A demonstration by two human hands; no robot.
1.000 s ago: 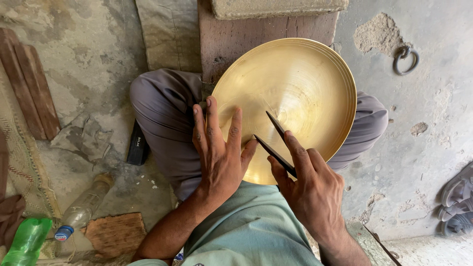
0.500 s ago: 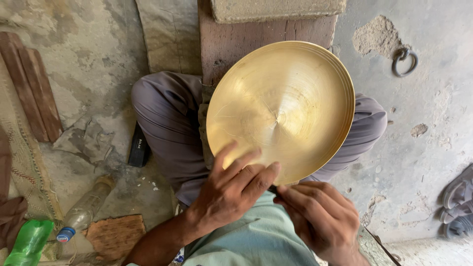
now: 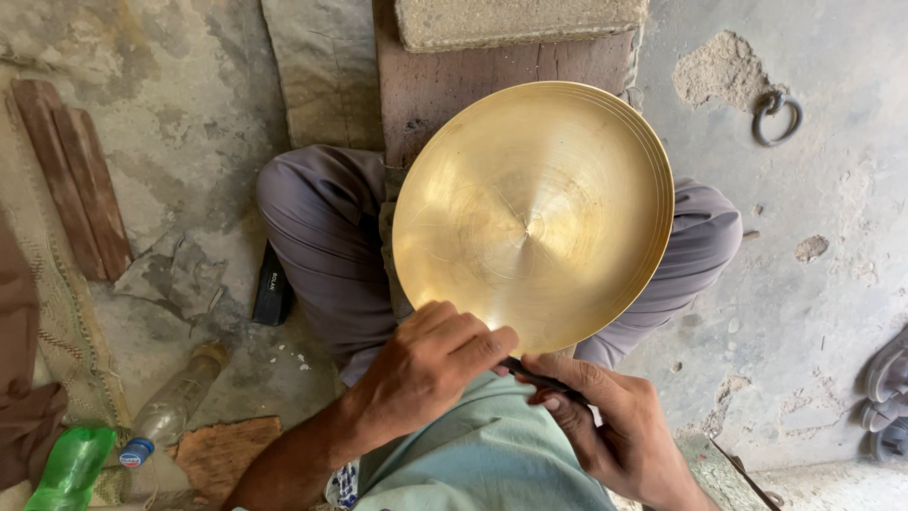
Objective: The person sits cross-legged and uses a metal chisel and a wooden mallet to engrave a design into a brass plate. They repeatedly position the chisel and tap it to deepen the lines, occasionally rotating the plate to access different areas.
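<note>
Concrete floor (image 3: 804, 312), brass dish (image 3: 532, 213), dark tool (image 3: 539, 378) mostly hidden by hands

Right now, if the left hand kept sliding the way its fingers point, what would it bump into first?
Probably the dark tool held by the right hand; the left hand points right along the brass dish rim.

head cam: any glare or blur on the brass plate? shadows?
Head view: sharp, no motion blur; soft daylight. The brass plate shows a broad sheen, not blown out. The left hand and right hand are well lit at its near rim, shadows faint; slight wide-angle stretching at the edges.
</note>
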